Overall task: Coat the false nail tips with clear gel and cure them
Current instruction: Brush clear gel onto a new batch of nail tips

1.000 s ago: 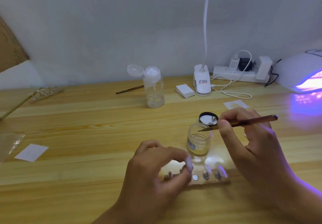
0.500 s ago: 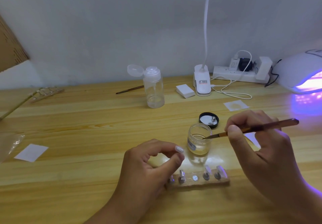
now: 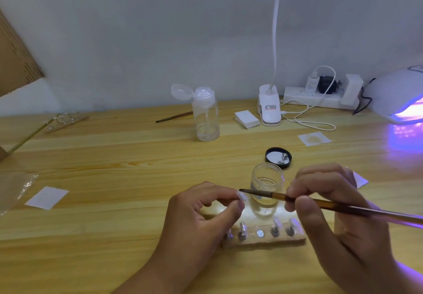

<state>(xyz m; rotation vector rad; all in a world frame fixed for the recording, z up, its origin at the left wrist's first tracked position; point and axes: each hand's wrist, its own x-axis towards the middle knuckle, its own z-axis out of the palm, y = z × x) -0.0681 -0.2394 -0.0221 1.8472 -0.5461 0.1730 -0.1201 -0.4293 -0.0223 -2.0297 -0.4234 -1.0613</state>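
Above the wooden holder [image 3: 263, 240] on the surface [image 3: 114, 156], left hand [image 3: 201, 211] pinches a nail tip [image 3: 241, 195] between thumb and forefinger. Right hand [image 3: 325, 202] pinches the brush [image 3: 343, 208], bristles right at that tip. Open gel jar [image 3: 266, 179] just behind, lit UV lamp [image 3: 398, 94] far right.

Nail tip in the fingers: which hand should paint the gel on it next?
The right hand. It grips the brush, and the bristles are right beside the nail tip. The left hand is busy pinching that nail tip, so it can only hold it steady.
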